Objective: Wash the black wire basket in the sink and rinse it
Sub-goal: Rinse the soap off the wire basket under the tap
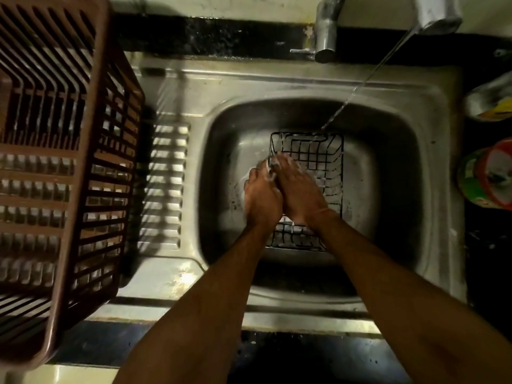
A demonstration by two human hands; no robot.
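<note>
In the bowl of the steel sink, toward its right half, the black wire basket stands on the bottom with its open top up, and a thin stream of water from the tap at the back right corner falls onto the basket's far rim. Both hands meet over the basket's left wall: the left hand lies just outside that wall, the right hand reaches over and into it, and the two touch along their inner edges. White lather shows at the fingertips, so this looks like the soaping step, with rinsing yet to come. The right fingers lie mostly straight and close together, pressed against the wire; the left fingers seem bent at the tips round the top wire, though blur and foam hide whether they truly hold it or hold a scrubber. The next move likely calls for working round the remaining walls and the floor of the basket, then turning it under the stream so that every wire is flushed. A brown plastic crate sits on the drainboard at the sink's left edge, and soap containers stand by the right edge.
</note>
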